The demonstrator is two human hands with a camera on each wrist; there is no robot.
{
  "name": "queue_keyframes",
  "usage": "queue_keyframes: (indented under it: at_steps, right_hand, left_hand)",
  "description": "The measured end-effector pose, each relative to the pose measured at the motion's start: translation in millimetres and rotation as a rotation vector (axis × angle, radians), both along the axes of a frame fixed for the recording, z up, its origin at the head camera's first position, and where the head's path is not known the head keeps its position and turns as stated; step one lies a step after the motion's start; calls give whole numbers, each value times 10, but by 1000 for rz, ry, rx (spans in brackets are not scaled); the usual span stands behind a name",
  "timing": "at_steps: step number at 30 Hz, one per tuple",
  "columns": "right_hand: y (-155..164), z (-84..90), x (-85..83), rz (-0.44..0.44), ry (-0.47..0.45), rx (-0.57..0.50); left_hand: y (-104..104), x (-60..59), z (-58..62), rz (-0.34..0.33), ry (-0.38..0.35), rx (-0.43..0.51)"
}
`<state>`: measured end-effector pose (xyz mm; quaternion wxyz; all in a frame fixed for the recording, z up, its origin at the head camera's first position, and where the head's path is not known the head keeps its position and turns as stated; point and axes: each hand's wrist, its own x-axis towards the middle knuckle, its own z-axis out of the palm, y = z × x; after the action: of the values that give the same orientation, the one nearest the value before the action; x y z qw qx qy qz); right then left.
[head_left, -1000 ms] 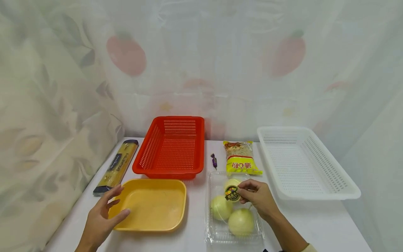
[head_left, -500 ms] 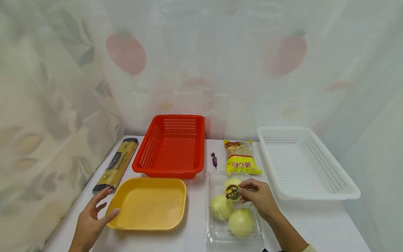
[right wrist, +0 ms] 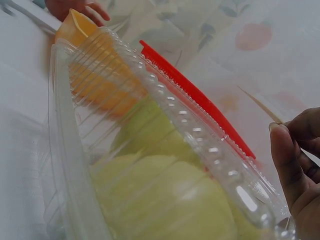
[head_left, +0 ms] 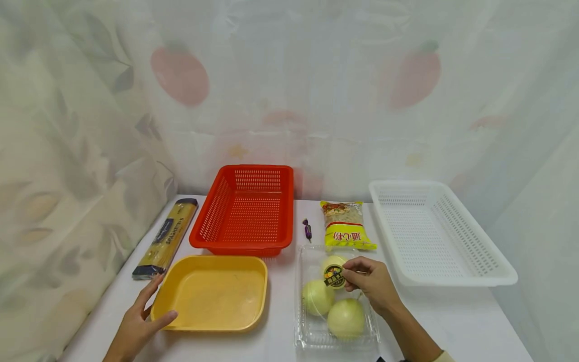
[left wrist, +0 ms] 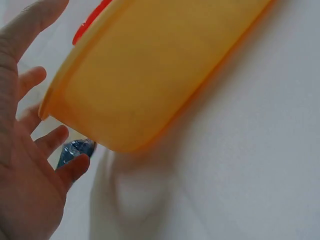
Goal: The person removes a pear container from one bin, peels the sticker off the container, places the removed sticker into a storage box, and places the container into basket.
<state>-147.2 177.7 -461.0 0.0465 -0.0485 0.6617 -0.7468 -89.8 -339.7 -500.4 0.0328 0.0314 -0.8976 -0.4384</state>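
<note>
Between thumb and index finger my right hand [head_left: 373, 284] pinches a round black-and-yellow sticker [head_left: 333, 276]. In the right wrist view the sticker [right wrist: 261, 107] appears edge-on as a thin strip, held off the lid. Below it lies a clear plastic clamshell box [head_left: 312, 341] with three pale green round fruits [head_left: 346, 319] inside, its lid closed. My left hand [head_left: 135, 322] is at the left side of a yellow plastic basin [head_left: 212, 301], fingers spread outside the rim and thumb over it. The left wrist view shows those fingers [left wrist: 55, 137] loosely spread beside the basin wall [left wrist: 140, 80].
Behind the basin stands a red basket [head_left: 253, 216], with a spaghetti pack [head_left: 169, 239] to its left. A purple wrapped candy [head_left: 307, 230] and a yellow pasta bag [head_left: 347, 229] lie behind the box. On the right is a white basket [head_left: 434, 236]. Curtains [head_left: 289, 100] close off the back.
My left hand has moved left and down from over the basin to its left rim. The basin has shifted slightly left. My right hand with the sticker has stayed nearly still.
</note>
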Motion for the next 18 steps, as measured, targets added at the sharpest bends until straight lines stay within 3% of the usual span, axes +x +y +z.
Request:
queue_keyframes:
  at_steps: [13, 18]
  right_hand:
    - [21, 16, 12, 1, -21, 5]
    - [17, 15, 7, 13, -17, 9]
  left_hand:
    - [44, -55, -25, -28, -177, -17]
    - [39, -41, -34, -44, -156, -33]
